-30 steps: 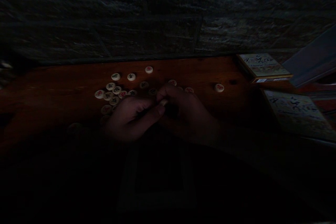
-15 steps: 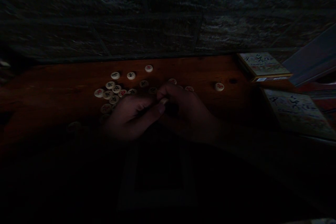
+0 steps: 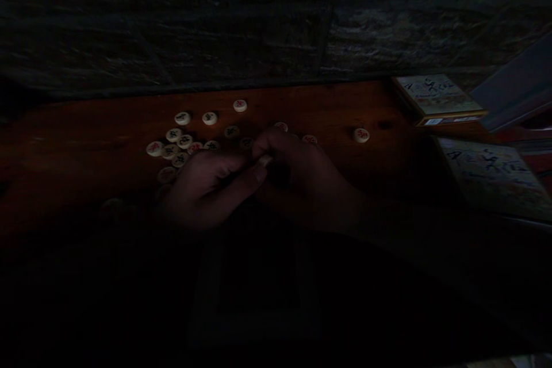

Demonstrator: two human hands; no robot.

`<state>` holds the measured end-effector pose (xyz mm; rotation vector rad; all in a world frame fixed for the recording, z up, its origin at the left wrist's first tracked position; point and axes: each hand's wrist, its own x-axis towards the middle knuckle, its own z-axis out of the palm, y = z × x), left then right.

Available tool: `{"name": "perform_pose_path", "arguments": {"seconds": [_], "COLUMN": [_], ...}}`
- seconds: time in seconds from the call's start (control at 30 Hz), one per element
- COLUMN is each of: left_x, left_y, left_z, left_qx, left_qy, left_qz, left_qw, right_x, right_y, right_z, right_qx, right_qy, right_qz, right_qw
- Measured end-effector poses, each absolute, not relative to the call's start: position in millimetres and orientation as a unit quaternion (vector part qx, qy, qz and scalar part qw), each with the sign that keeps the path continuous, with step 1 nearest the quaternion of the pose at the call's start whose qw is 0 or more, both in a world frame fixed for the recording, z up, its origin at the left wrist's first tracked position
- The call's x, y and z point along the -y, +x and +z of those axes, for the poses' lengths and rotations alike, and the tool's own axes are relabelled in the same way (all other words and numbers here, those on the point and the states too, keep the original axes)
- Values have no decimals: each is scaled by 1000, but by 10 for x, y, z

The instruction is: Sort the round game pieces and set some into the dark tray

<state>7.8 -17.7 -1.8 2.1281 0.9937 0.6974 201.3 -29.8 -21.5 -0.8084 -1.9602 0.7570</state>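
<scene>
Only slight motion shows since half a second ago: the view has tipped a little, so table, pieces and boxes sit somewhat higher, and the hands, with the small pale piece between them, appear a touch up and to the left. That piece is raised in front of the scattered ones, right where the hands meet. Both hands are closed on it: the left hand has its thumb tip against it, and the right hand curls its forefinger around from the far side. The right thumb is lost in the dark.

Just beyond the left hand lies a cluster of round pieces, some marked in black, some in red, several touching. Two red-marked discs peek out behind the right hand, partly covered. Farther back, a red-marked disc lies apart near the wall, and a lone disc sits well off to the right.

All these rest on a reddish-brown wooden table. At its right end lie a far box and a near box, both with pale printed lids. Behind runs a dark stone wall.
</scene>
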Motion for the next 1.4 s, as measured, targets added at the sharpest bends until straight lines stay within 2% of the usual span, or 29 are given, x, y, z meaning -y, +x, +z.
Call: {"name": "perform_pose_path", "arguments": {"seconds": [0.63, 1.0, 1.4], "left_x": [194, 184, 183], "left_y": [59, 57, 94], "left_z": [-20, -26, -2], "left_qx": [-369, -382, -387], "left_qy": [817, 820, 819], "left_qz": [281, 268, 277], "left_qw": [343, 330, 320], "right_x": [300, 290, 298], "right_y": [2015, 2006, 2017], "right_z": [-182, -214, -158], "right_qx": [790, 784, 789], "right_qy": [-337, -322, -341], "right_qz": [298, 298, 299], "right_qw": [415, 439, 414]}}
